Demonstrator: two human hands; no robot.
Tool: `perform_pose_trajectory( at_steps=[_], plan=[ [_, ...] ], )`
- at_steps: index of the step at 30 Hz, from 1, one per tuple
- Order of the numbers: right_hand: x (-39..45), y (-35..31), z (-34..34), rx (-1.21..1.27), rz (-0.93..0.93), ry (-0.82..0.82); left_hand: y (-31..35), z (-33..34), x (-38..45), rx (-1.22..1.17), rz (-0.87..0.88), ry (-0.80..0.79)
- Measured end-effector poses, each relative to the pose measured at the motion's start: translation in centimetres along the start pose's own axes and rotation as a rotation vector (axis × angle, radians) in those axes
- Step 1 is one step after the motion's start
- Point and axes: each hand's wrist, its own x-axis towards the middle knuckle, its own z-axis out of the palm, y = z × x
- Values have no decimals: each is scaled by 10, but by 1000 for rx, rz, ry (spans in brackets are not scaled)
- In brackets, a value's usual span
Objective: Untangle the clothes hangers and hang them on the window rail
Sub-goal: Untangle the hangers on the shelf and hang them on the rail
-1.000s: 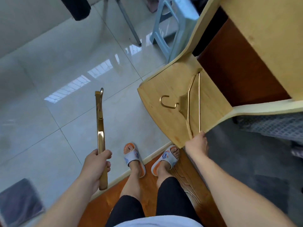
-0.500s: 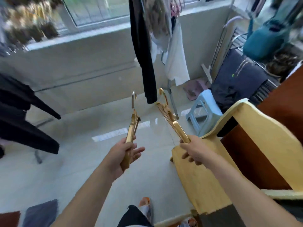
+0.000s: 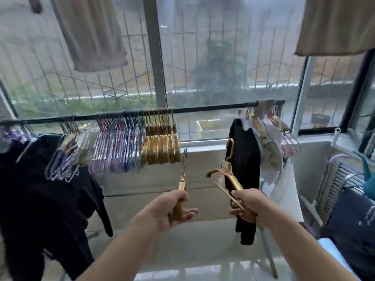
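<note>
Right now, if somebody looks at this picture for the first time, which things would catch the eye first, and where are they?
First the two raised hands in the centre: the left hand grips one gold hanger edge-on, the right hand grips another gold hanger. Behind them, the black window rail carries a tight row of gold hangers with many thin wire hangers to its left. A black garment hangs at the right.

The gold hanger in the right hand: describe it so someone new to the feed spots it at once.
Find the black window rail, then drop to the right hand in front of a hanging black garment. The gold hanger held there shows its shoulder and bar, hook up; the left hand's hanger is seen edge-on.
</note>
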Motion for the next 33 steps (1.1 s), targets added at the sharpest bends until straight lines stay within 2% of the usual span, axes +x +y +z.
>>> perform_pose_trajectory(
  at_steps=[7,10,14,23,33],
  plan=[
    [17,-111,21,-152,-119,87,92,0,12,31,129,-114],
    [28,-139,17,-174,-130,97,121,13,25,-62,181,-96],
    [64,-167,3,-166,-157,98,155,32,65,-45,227,-52],
    [128,-203,-5,-212,-185,-15,201,67,150,-88,362,99],
    [147,-206,-6,-198,-180,-61,210,59,192,-104,327,146]
  ],
)
